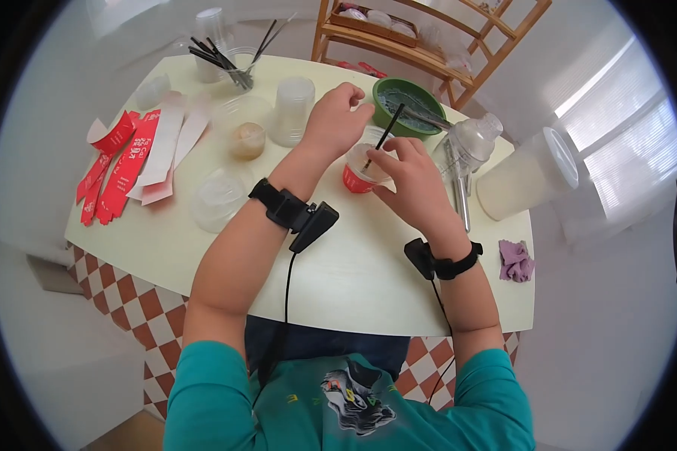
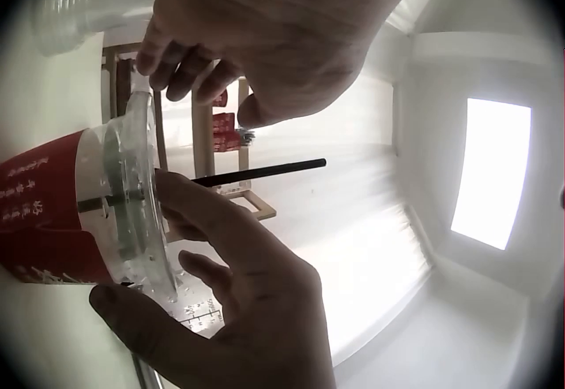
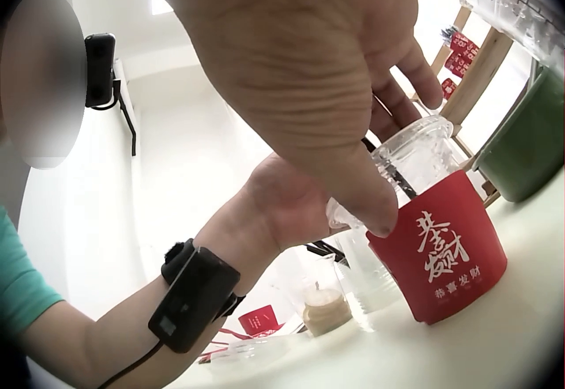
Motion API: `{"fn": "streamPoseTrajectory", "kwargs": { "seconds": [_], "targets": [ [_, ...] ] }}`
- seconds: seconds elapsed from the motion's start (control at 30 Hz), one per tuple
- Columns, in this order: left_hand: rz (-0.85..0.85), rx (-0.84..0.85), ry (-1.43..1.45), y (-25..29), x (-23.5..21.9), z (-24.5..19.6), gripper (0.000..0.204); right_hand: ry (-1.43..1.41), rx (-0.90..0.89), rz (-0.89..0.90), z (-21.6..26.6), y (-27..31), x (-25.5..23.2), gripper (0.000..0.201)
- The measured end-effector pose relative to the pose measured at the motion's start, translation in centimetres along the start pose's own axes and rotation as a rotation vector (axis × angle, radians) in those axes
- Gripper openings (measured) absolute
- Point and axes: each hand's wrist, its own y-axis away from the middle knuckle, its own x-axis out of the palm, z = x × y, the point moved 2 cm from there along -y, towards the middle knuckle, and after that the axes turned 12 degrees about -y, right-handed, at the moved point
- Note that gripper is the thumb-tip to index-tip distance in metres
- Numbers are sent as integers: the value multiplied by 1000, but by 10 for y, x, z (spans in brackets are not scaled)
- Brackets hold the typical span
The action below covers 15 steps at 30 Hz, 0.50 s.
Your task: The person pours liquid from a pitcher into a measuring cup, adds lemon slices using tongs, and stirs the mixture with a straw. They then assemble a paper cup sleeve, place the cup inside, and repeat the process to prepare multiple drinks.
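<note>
A clear plastic cup with a red paper sleeve (image 3: 450, 252) stands on the table, a clear lid (image 2: 144, 186) at its top. The black straw (image 1: 387, 134) slants up through the lid. My right hand (image 1: 414, 180) grips the cup's top edge: the thumb presses at the rim and the index finger lies on the lid beside the straw. At the rim's far left side is my left hand (image 1: 335, 124), with loosely bent fingers close to the lid. In the right wrist view, the left fingertips are hidden behind the cup and right hand.
A green bowl (image 1: 421, 94) of liquid is behind the cup. Right of it stand a clear measuring cup (image 1: 474, 143), a large plastic jug (image 1: 523, 177) and a purple cloth (image 1: 516, 261). Leftward are an upturned cup (image 1: 293, 109), a small jar (image 1: 247, 141), straws (image 1: 218, 59) and red sleeves (image 1: 132, 161).
</note>
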Motion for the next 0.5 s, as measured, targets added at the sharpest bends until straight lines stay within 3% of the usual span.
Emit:
{"fn": "streamPoseTrajectory", "kwargs": {
  "seconds": [0.03,0.13,0.23,0.3,0.4,0.5],
  "targets": [
    [-16,-7,8,0,-9,-9,35,5,-14,13,5,-1,0,45],
    [-264,180,-65,1,-50,-42,28,113,98,95,18,-3,1,46],
    [-359,193,26,-1,-80,-52,28,197,77,50,28,-3,-4,45],
    [-291,170,116,-3,-98,-54,40,233,8,26,34,-2,-4,42],
    [-420,214,463,5,-124,-72,18,270,-6,61,28,-3,8,35],
    [-489,265,454,6,-137,-70,16,310,-47,36,23,-12,17,27]
  ]
}}
